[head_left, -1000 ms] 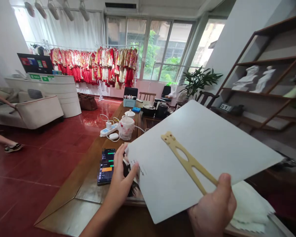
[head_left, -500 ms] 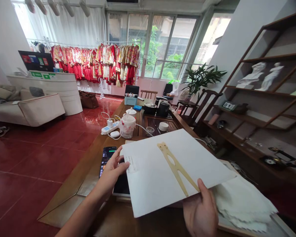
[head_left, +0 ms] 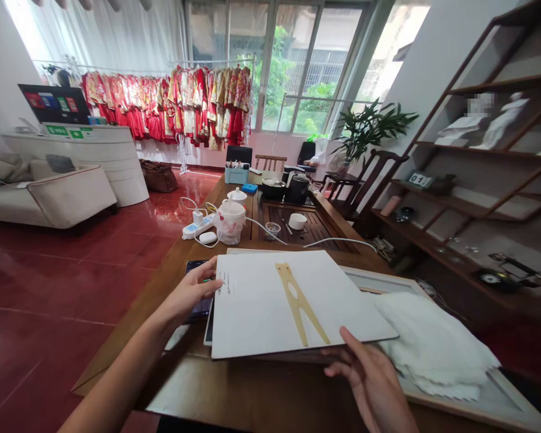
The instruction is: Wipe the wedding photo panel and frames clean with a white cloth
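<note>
A flat white board (head_left: 252,307) with a tan A-shaped piece (head_left: 293,294) on its upper face lies nearly level, low above the table. My left hand (head_left: 196,288) grips its left edge, thumb on top by some small print, other fingers mostly hidden. Along the near edge, my right hand (head_left: 365,373) has its thumb on the board and its fingers loosely curled below. A phone (head_left: 198,310) and a dark, pale-edged flat item (head_left: 208,328) show partly from under the left side. Right of the board is a white cloth (head_left: 437,343) with a scalloped edge.
The wooden table (head_left: 252,391) carries a pale framed panel (head_left: 388,279) beneath the cloth. Farther back are a patterned white container (head_left: 231,222), a power strip (head_left: 198,227), a white cable (head_left: 338,239), a small cup (head_left: 296,221) and a black kettle (head_left: 297,187).
The board has come down toward the table and tilts less. Both hands moved down with it, and the right fingers have loosened beneath the edge. The camera view has tipped lower.
</note>
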A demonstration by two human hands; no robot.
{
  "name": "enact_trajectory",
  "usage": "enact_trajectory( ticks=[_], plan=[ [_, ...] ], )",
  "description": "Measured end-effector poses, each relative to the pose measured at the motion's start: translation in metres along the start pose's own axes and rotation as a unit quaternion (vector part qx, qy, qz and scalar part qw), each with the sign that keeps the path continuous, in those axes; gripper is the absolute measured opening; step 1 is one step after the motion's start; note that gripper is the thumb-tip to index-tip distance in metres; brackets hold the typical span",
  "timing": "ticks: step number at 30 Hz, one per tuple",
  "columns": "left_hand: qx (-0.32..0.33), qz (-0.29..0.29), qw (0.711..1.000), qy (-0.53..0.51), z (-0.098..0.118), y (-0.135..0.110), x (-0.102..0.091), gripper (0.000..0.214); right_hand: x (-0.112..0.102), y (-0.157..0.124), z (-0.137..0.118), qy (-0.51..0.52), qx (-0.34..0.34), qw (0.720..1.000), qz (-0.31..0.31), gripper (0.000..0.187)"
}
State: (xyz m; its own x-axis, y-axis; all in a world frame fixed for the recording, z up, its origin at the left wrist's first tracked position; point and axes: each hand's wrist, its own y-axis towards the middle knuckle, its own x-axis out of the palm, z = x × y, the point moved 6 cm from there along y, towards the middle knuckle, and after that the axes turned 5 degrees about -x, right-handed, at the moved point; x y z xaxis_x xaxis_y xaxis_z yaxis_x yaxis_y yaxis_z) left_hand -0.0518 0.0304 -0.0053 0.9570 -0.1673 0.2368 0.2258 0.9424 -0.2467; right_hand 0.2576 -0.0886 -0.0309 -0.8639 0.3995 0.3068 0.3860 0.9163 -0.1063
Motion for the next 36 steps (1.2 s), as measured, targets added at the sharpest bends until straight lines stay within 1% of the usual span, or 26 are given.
enact_trajectory(
  ticks=[5,12,18,23,26,29,34,36],
  plan=[
    [-0.011,-0.021,0.999,0.028,0.003,0.01,-0.004,0.073,0.008,0.0,0.004,-0.019,0.004,1.0,0.008,0.033],
    [0.004,-0.033,0.999,0.023,0.003,0.016,-0.003,0.074,0.005,0.001,0.013,-0.031,0.01,0.999,0.004,0.035],
    [0.007,-0.037,0.999,0.022,-0.002,0.02,-0.005,0.075,0.0,0.006,0.023,-0.06,0.048,0.997,-0.022,0.04],
    [-0.005,-0.05,0.998,0.042,-0.005,0.021,-0.004,0.076,0.006,0.002,0.024,-0.081,0.064,0.994,-0.047,0.046],
    [-0.007,-0.039,0.998,0.049,-0.004,0.019,-0.003,0.074,0.006,-0.003,0.026,-0.117,0.073,0.99,-0.041,0.052],
    [-0.01,-0.027,0.998,0.054,-0.003,0.018,-0.002,0.074,0.004,-0.006,0.03,-0.142,0.068,0.987,-0.033,0.058],
    [-0.017,-0.035,0.998,0.055,-0.003,0.019,-0.001,0.078,0.003,-0.007,0.033,-0.155,0.056,0.986,-0.04,0.061],
    [-0.017,-0.033,0.998,0.049,-0.003,0.019,-0.001,0.078,0.003,-0.008,0.033,-0.155,0.062,0.985,-0.042,0.062]
  ],
)
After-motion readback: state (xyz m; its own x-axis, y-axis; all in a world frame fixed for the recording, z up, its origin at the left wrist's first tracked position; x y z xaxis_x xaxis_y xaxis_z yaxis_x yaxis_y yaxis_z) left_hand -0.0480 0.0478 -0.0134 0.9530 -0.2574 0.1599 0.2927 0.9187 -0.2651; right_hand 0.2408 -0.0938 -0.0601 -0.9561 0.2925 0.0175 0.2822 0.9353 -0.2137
